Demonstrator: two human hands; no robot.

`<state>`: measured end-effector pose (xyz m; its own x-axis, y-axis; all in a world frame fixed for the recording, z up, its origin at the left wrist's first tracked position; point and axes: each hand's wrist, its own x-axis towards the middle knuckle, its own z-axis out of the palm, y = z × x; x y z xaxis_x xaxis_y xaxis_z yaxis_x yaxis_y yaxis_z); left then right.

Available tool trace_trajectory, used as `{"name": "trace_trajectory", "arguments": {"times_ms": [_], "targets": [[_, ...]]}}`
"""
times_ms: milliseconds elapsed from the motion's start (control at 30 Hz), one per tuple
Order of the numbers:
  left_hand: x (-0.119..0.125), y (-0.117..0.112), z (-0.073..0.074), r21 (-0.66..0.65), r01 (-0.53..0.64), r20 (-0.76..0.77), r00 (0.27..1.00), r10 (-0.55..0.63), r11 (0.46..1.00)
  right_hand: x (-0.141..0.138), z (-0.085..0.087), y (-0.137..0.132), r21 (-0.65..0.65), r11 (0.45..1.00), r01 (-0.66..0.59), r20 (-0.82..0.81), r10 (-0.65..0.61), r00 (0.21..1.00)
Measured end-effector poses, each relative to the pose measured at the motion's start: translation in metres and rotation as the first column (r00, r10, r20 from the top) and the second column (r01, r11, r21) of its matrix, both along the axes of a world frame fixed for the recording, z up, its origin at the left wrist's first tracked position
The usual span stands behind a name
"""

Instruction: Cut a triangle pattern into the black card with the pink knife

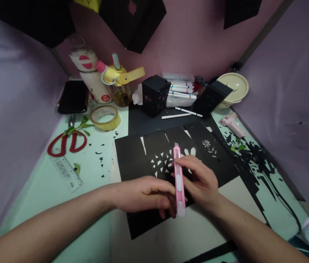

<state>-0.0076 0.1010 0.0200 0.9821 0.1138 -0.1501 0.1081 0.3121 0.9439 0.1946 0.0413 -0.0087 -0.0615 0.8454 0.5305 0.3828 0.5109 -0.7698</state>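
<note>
Our right hand point(204, 180) pinches a pink utility knife point(179, 182) over the black cut-out card point(132, 155), blade toward the far edge of the tabletop point(94, 175); our left hand point(143, 193) half-curls beside the knife, whether gripping we cannot tell.

Through the head camera I observe two bare forearms, left point(61, 219) and right point(243, 221), each tapering toward a slim wrist. The left hand point(146, 193) and right hand point(200, 182) are likewise bare, with slender fingers; fingernail detail is too small for me to resolve.
</note>
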Motion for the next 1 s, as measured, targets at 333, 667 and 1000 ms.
{"name": "trace_trajectory", "arguments": {"times_ms": [333,667,1000], "targets": [[-0.001,0.014,-0.032,0.885,-0.438,0.303,0.799,0.519,0.156,0.018,0.012,0.021,-0.357,0.933,0.045,-0.752,-0.315,0.578],[-0.002,0.009,-0.037,0.977,-0.212,0.209,0.915,0.346,-0.03,0.017,0.011,0.021,-0.51,0.856,-0.09,-0.703,-0.354,0.617],[0.0,0.01,-0.04,0.968,-0.246,0.246,0.913,0.324,-0.041,0.041,0.019,0.009,-0.582,0.81,-0.072,-0.494,-0.282,0.823]]}}
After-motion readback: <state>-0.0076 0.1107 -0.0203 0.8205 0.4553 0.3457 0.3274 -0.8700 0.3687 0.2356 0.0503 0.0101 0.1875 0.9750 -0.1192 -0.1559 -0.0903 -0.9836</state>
